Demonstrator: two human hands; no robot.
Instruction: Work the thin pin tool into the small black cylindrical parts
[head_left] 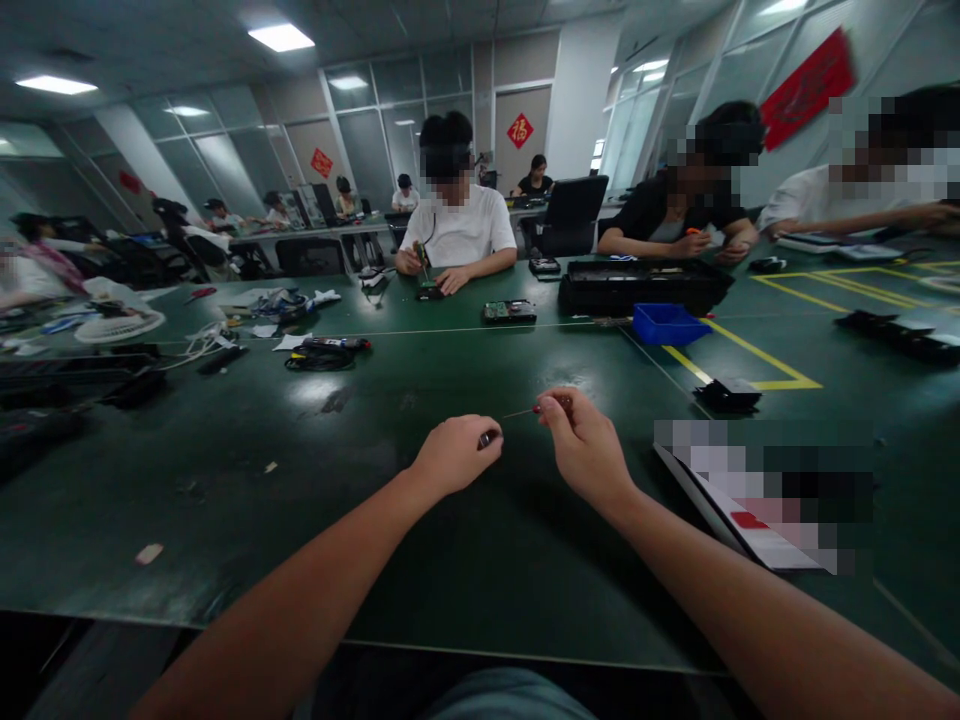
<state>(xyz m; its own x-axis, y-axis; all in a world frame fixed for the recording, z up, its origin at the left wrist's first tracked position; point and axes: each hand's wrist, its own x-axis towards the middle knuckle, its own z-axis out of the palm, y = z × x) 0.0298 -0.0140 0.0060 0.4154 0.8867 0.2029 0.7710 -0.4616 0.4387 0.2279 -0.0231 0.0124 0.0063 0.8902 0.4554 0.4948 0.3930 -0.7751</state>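
Observation:
Both my hands are raised over the dark green table (225, 480). My left hand (455, 455) is closed in a fist, pinching a small dark piece at its fingertips. My right hand (581, 445) is closed too, holding a small screwdriver (525, 411) by its reddish handle. The thin metal shaft runs leftwards from my right fingers to the small piece in my left hand. The hands are a short gap apart.
A flat device (757, 540) lies just right of my right arm. Further back sit a blue bin (667, 323), a black case (645, 285), a circuit board (510, 311) and coiled cables (322, 353). Several people work across the table.

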